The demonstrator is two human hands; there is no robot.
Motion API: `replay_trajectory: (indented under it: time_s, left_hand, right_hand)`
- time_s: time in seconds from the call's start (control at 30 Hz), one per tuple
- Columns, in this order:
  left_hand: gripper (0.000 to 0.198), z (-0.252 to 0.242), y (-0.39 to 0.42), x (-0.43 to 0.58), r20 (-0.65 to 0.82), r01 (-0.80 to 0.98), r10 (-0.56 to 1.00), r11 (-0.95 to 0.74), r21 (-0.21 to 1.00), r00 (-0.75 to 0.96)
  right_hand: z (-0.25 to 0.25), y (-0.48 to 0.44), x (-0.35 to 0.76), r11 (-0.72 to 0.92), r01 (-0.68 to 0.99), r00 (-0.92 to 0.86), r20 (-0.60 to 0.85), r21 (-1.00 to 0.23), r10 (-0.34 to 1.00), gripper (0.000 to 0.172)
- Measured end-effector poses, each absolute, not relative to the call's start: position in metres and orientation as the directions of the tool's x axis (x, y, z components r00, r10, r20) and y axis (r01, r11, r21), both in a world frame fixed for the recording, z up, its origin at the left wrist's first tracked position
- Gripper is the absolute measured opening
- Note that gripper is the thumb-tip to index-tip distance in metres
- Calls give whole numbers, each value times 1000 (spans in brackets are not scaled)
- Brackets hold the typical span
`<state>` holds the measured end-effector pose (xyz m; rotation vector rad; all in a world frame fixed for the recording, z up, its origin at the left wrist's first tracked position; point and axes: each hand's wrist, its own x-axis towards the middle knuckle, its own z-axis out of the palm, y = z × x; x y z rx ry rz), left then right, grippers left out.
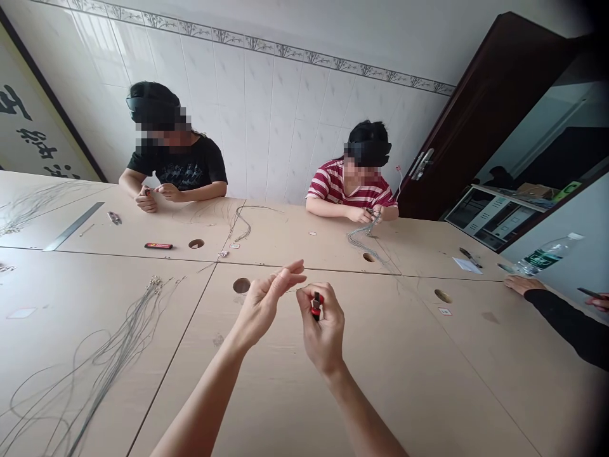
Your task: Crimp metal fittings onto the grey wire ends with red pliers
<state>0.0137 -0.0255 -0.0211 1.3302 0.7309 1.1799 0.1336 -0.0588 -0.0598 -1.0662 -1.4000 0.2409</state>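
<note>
My right hand (324,330) is closed around a small pair of red-handled pliers (316,306), the metal end showing between thumb and fingers. To its left, my left hand (261,304) has its thumb laid against its fingers, with the fingertips pointing up and right. Whatever may be pinched there is too thin to make out. Both hands are above the table, close together but apart. A bundle of thin grey wire cords (126,336) with small metal ends lies on the left side of the table, away from both hands.
Across the table (380,381) sit two people, one handling grey cords (364,238). A third person's sleeve (566,324) reaches in at right, near a bottle (547,254). A steel ruler (73,226), a red-and-black cutter (158,245) and round table holes (242,285) lie further off.
</note>
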Motion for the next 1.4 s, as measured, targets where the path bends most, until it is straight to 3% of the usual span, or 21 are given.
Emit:
replay_trajectory:
  time_s: [0.07,0.17,0.3,0.43,0.53,0.63,0.73,0.8,0.9,1.0,1.4]
  left_hand:
    - [35,-20,-22,16,141,-503,966,-14,864,215]
    - [35,-16,-15,15,-62,-788,996,89,609,64]
    - [35,-10,-9,9,-251,-929,966,144,342,57]
    - [39,-9,-7,4,-275,-952,956,178,251,106]
    - [41,-12,-7,5,-245,-932,968,140,333,58]
    - [38,-15,-13,10,-65,-807,998,51,588,16]
    - [37,-15,-24,13,185,-463,979,-123,878,90]
    - [38,-13,-31,11,241,-168,947,-208,964,212]
    - [38,-9,-39,6,238,119,908,-294,948,344]
    - [39,-5,-42,2,244,228,903,-336,914,352]
    - [14,-2,-41,-5,169,239,926,-258,936,337]
  right_hand:
    - [-60,-58,135,534,436,235,664,-725,710,9]
    - [-58,-59,135,537,442,232,669,-719,706,10]
    - [-56,-60,133,551,451,219,686,-702,694,10]
    - [-56,-61,133,557,444,220,687,-702,692,9]
    - [-56,-62,133,559,441,220,688,-702,691,9]
    - [-56,-62,133,573,439,197,696,-692,691,9]
    - [-55,-61,132,589,441,189,711,-677,677,10]
    - [-54,-60,132,598,447,196,725,-665,660,11]
    - [-54,-58,135,609,461,185,741,-645,645,11]
    - [-55,-57,137,615,479,169,753,-627,636,12]
    - [-55,-58,135,633,495,134,772,-595,621,16]
